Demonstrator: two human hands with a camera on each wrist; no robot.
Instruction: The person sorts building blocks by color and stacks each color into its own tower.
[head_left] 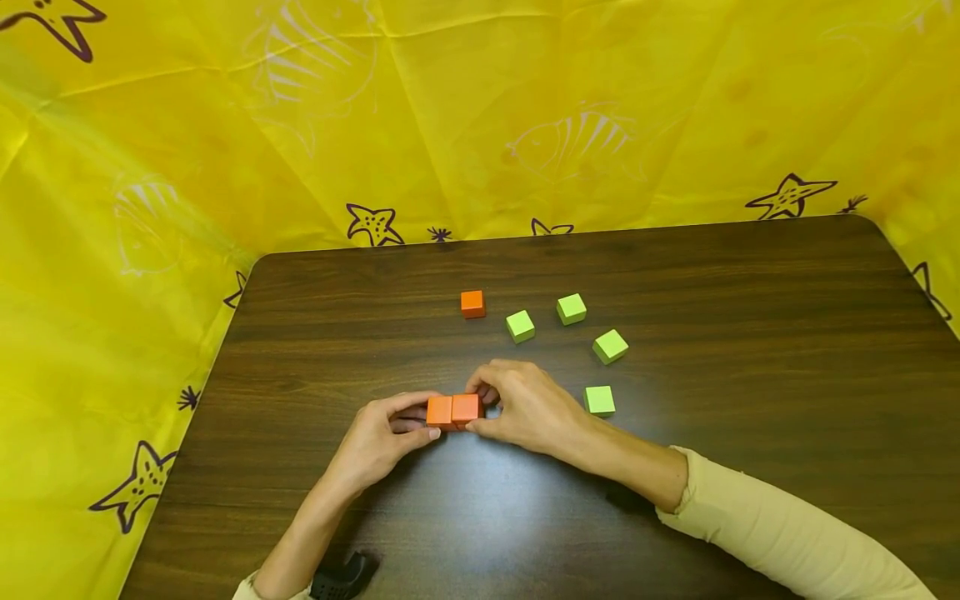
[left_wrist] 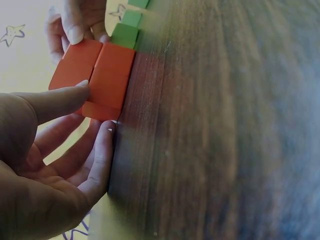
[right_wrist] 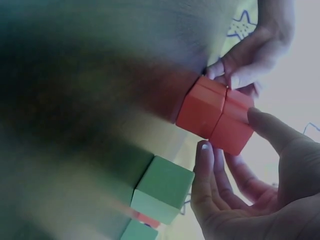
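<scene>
Several orange cubes stand pressed together as a small two-layer block on the table, two side by side on top: a left upper cube (head_left: 439, 411) and a right upper cube (head_left: 466, 407). My left hand (head_left: 375, 437) holds the left end, its thumb on the near face and the fingers behind. At the right end, my right hand (head_left: 536, 408) pinches the right upper cube between thumb and fingers. In the right wrist view the lower orange cube (right_wrist: 200, 110) shows under the one my right thumb touches.
Behind the hands lie a loose orange cube (head_left: 472, 304) and several light green cubes, one (head_left: 599, 401) close beside my right wrist. A black object (head_left: 345, 575) is by my left forearm. Yellow patterned cloth (head_left: 465, 125) hangs beyond the dark wooden table (head_left: 750, 333).
</scene>
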